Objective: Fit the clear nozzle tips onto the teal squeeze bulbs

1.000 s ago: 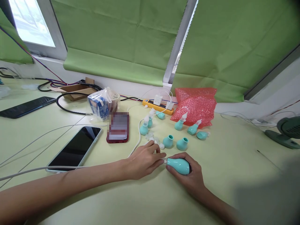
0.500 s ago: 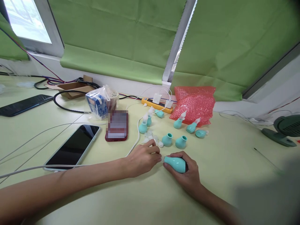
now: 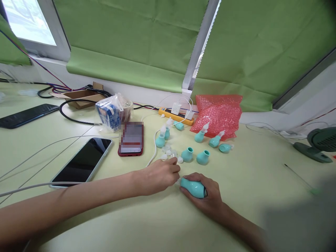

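1. While the right hand [image 3: 210,194] wraps a turquoise squeeze bulb [image 3: 193,187] from behind, its thumb and fingers lie along opposite sides; the grip is firm enough to hold the bulb sideways, low over the table [image 3: 147,224]. Whether bulb and table touch cannot be told.

2. The bulb's narrow end faces the left hand [image 3: 162,175]. Holding it by the rounded body appears deliberate: it leaves that end free of the right hand's fingers.

3. The left hand's fingers are bent and pinched on a translucent piece [image 3: 178,181] at the narrow end. Most of the piece is hidden, so its seating cannot be confirmed.

4. Two open-necked turquoise bulbs [image 3: 203,157] stand just beyond the hands, without tips. Small whitish translucent parts [image 3: 167,150] lie beside them, probably grouped there for easy reach.

5. Two tipped bulbs [image 3: 160,140] stand upright behind those parts. Further right, another tipped group [image 3: 200,136] sits before the red bubble-wrap bag [image 3: 219,113], one on its side; the spacing suggests they are kept apart from the tipless ones.

6. A yellow power strip [image 3: 162,112] lies at the rear, near the wall, likely to keep its plugs out of the working area.
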A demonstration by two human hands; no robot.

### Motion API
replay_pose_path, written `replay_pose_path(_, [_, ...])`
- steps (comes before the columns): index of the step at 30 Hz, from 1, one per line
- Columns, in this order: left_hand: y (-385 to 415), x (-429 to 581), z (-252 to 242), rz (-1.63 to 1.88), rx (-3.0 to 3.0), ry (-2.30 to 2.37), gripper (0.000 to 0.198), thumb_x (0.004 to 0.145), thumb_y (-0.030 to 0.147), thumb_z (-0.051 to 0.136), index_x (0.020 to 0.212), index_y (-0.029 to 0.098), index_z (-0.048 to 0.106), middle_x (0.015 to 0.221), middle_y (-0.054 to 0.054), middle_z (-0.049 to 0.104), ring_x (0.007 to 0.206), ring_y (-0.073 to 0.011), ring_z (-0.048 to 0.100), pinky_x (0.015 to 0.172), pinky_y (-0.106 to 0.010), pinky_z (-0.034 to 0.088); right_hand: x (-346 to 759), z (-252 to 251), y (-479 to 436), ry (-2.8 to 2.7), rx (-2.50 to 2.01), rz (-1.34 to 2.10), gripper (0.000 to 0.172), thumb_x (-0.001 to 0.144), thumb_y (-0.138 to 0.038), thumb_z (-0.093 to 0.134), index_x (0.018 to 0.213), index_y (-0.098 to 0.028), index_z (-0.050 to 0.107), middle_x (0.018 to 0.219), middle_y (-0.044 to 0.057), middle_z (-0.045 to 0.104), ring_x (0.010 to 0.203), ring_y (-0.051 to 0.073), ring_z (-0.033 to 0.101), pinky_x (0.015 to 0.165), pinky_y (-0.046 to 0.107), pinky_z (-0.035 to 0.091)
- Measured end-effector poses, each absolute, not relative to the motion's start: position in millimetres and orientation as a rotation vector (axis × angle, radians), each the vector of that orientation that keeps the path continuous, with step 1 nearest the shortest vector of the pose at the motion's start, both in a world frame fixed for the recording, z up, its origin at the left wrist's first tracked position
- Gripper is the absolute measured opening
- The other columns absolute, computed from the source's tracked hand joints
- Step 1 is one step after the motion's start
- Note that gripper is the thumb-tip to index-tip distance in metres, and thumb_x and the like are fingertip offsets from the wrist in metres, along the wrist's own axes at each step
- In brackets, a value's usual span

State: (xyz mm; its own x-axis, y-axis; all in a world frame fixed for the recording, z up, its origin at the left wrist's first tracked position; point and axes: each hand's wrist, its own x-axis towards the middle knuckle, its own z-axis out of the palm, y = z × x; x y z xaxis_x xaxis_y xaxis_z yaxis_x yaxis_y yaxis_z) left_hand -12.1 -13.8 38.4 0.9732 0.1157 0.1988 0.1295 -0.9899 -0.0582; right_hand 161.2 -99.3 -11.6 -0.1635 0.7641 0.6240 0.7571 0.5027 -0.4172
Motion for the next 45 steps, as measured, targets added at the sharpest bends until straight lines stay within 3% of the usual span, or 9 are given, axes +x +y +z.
replay_pose_path(5, [-15, -13, 38, -0.306, -2.885, 0.003, 0.018, 0.078, 0.005, 0.038, 0.068, 0.011, 0.052, 0.070, -0.007, 0.051, 0.074, -0.0192, 0.043, 0.037, -0.026, 0.027, 161, -12, -100, -1.949, -1.238, -0.036, 0.023, 0.068, -0.021, 0.061, 0.086, -0.021, 0.047, 0.075, 0.002, 0.063, 0.067, 0.015, 0.061, 0.056, 0.024, 0.049])
replay_pose_path(18, [-3, -7, 24, -0.827, -3.037, -0.212, 0.019, 0.073, 0.009, 0.039, 0.063, 0.011, 0.055, 0.061, -0.006, 0.055, 0.065, -0.0141, 0.044, 0.054, -0.022, 0.041, 159, -1, -96, -1.543, -1.609, 0.304, 0.023, 0.062, -0.035, 0.062, 0.070, -0.018, 0.048, 0.069, 0.002, 0.058, 0.062, 0.015, 0.056, 0.056, 0.026, 0.046])
replay_pose_path(21, [-3, -8, 29, -0.877, -3.035, -0.235, 0.019, 0.072, 0.010, 0.038, 0.062, 0.011, 0.054, 0.061, -0.005, 0.054, 0.063, -0.0135, 0.044, 0.055, -0.022, 0.041, 159, 1, -95, -1.434, -1.666, 0.400, 0.026, 0.063, -0.038, 0.061, 0.069, -0.018, 0.047, 0.065, 0.001, 0.055, 0.056, 0.014, 0.052, 0.049, 0.025, 0.044])
replay_pose_path(30, [12, -11, 20, -0.469, -2.961, -0.582, 0.026, 0.083, 0.014, 0.036, 0.071, 0.013, 0.058, 0.070, -0.006, 0.056, 0.074, -0.0186, 0.047, 0.057, -0.026, 0.042, 159, 3, -96, -1.456, -1.595, 0.480, 0.023, 0.066, -0.038, 0.059, 0.071, -0.018, 0.047, 0.067, 0.000, 0.050, 0.058, 0.012, 0.047, 0.050, 0.022, 0.042])
replay_pose_path(34, [1, -12, 22, -0.614, -3.030, -0.644, 0.026, 0.086, 0.017, 0.030, 0.099, 0.012, 0.052, 0.077, -0.007, 0.057, 0.079, -0.0182, 0.049, 0.064, -0.028, 0.043, 159, 2, -94, -1.438, -1.568, 0.595, 0.024, 0.067, -0.038, 0.058, 0.071, -0.018, 0.046, 0.064, -0.002, 0.047, 0.052, 0.009, 0.044, 0.047, 0.020, 0.040])
replay_pose_path(36, [-13, -12, 28, -0.638, -3.105, -0.618, 0.031, 0.085, 0.030, 0.033, 0.107, 0.012, 0.045, 0.081, -0.008, 0.057, 0.080, -0.0194, 0.050, 0.063, -0.029, 0.043, 156, 3, -98, -1.422, -1.538, 0.702, 0.024, 0.067, -0.038, 0.058, 0.071, -0.018, 0.045, 0.063, -0.002, 0.047, 0.047, 0.008, 0.043, 0.043, 0.020, 0.038])
replay_pose_path(39, [-31, -10, 36, -0.355, -3.187, -0.583, 0.044, 0.080, 0.053, 0.033, 0.087, 0.013, 0.051, 0.070, -0.007, 0.057, 0.068, -0.0217, 0.053, 0.051, -0.028, 0.041, 153, 4, -106, -1.414, -1.484, 0.837, 0.024, 0.066, -0.037, 0.059, 0.072, -0.017, 0.046, 0.062, -0.003, 0.048, 0.041, 0.006, 0.041, 0.038, 0.019, 0.036])
replay_pose_path(42, [-38, -9, 41, -0.128, -3.245, -0.469, 0.043, 0.083, 0.050, 0.029, 0.075, 0.014, 0.050, 0.061, -0.006, 0.057, 0.054, -0.0189, 0.054, 0.046, -0.026, 0.037, 154, 6, -109, -1.429, -1.401, 1.033, 0.024, 0.065, -0.035, 0.061, 0.073, -0.017, 0.046, 0.054, -0.005, 0.045, 0.037, 0.004, 0.038, 0.035, 0.017, 0.033])
replay_pose_path(45, [-35, -10, 43, -0.104, -3.361, -0.247, 0.036, 0.084, 0.045, 0.033, 0.076, 0.014, 0.049, 0.055, -0.004, 0.057, 0.048, -0.0164, 0.054, 0.044, -0.024, 0.034, 160, 9, -108, -1.425, -1.286, 1.367, 0.026, 0.065, -0.036, 0.061, 0.073, -0.017, 0.046, 0.047, -0.007, 0.041, 0.034, 0.004, 0.037, 0.032, 0.015, 0.029])
